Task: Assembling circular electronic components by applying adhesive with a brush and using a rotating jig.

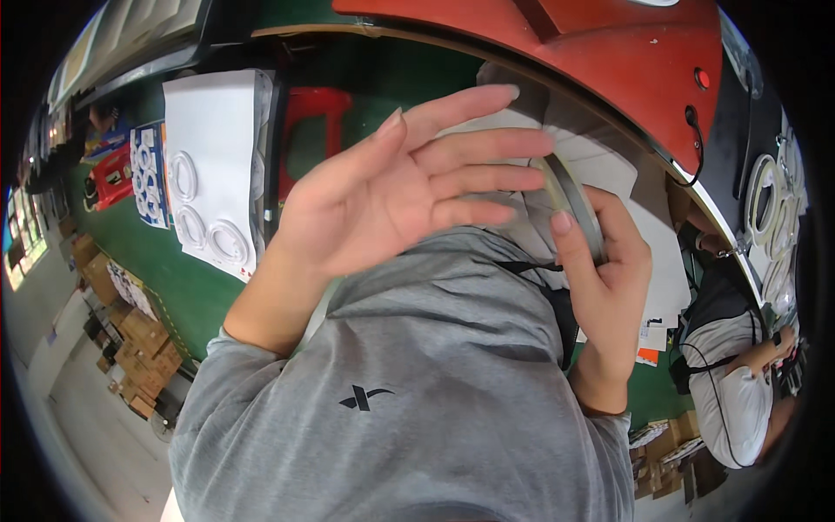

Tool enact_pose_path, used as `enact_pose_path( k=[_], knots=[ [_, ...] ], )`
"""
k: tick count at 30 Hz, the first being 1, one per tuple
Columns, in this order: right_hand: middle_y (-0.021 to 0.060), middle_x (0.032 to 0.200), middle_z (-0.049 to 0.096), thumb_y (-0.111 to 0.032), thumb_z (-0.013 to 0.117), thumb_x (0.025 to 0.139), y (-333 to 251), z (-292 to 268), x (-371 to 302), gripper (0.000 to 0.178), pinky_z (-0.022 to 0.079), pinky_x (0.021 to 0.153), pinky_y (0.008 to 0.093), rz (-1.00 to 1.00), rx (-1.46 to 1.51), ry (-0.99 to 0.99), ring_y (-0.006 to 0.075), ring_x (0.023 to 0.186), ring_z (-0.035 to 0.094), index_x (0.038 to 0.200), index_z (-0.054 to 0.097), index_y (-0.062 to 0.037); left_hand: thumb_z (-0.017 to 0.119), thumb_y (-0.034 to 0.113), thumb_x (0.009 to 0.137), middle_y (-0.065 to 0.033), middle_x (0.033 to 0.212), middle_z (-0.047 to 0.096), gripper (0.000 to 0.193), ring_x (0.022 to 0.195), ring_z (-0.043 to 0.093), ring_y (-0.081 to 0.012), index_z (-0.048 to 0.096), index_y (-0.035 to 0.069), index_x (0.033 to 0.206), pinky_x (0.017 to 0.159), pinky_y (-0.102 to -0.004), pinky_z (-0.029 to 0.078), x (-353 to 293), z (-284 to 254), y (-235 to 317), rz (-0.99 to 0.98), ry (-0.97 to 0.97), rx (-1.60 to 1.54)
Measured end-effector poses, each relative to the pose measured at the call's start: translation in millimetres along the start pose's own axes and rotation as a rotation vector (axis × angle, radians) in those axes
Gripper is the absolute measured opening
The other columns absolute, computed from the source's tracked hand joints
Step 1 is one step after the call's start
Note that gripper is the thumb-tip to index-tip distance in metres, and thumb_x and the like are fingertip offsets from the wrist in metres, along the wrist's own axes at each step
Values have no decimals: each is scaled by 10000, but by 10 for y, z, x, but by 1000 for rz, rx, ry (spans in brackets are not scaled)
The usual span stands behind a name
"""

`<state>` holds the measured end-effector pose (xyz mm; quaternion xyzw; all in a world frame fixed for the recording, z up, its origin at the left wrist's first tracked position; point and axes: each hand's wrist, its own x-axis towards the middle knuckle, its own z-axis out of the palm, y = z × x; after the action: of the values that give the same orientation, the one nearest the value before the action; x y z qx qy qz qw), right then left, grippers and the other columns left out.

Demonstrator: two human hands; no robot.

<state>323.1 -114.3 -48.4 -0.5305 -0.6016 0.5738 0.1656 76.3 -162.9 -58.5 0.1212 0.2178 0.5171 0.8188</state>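
My left hand [374, 187] is open in front of my chest, palm up, with its fingers spread toward the right. My right hand [609, 261] grips a thin round ring [576, 196], grey on its face with a pale cream edge, between thumb and fingers. The ring stands tilted, nearly edge-on, so its full shape is partly hidden. The fingertips of my left hand come close to the ring's cream edge; I cannot tell whether they touch it.
A red machine housing [609, 52] curves across the bench at the top. On the left, white rings [229, 242] lie on a pale board beside a red stool [317, 117]. More white rings [765, 204] lie at the right. Another person [735, 383] works there. Cardboard boxes [143, 357] stand farther left.
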Motion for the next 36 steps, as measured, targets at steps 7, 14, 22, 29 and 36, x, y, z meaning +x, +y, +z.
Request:
enact_pose_path(
  k=[7, 14, 22, 29, 36],
  knots=[
    [72, 801, 697, -144, 789, 922, -82, -9, -20, 302, 469, 608, 237, -350, -191, 269, 111, 648, 600, 1169, 685, -5, 347, 660, 1057, -320, 1692, -33, 999, 1590, 35, -435, -215, 50, 1615, 1271, -509, 206, 62, 91, -119, 71, -269, 103],
    [-13, 731, 614, -60, 741, 938, -286, -88, -79, 254, 309, 550, 180, -437, -359, 198, 8, 609, 467, 1177, 708, 20, 466, 550, 1070, -334, 1680, 107, 965, 1582, 144, -418, -98, 12, 1638, 1266, -470, 242, 77, 263, -156, 96, -139, 332],
    [-31, 673, 568, -41, 740, 935, -322, 57, -57, 202, 296, 556, 176, -397, -235, 222, 9, 601, 442, 1126, 708, 17, 394, 96, 1088, -343, 1493, 498, 580, 1463, 439, -404, 187, -99, 1594, 1231, -464, 321, 162, 125, -290, 491, -144, 886],
    [1, 830, 686, 3, 755, 918, -308, 26, -8, 225, 398, 679, 150, -310, -16, 82, 16, 751, 562, 1121, 671, 52, 414, -66, 1036, -272, 1441, 585, 545, 1432, 494, -311, 265, -159, 1552, 1192, -393, 378, 192, 177, -283, 497, -102, 880],
    [36, 924, 722, 23, 766, 904, -253, -49, -3, 253, 434, 742, 158, -278, -3, 7, 39, 832, 609, 1131, 664, 70, 415, -68, 1036, -269, 1439, 587, 567, 1444, 478, -328, 222, -162, 1560, 1202, -404, 365, 210, 237, -389, 553, -75, 770]
  ],
)
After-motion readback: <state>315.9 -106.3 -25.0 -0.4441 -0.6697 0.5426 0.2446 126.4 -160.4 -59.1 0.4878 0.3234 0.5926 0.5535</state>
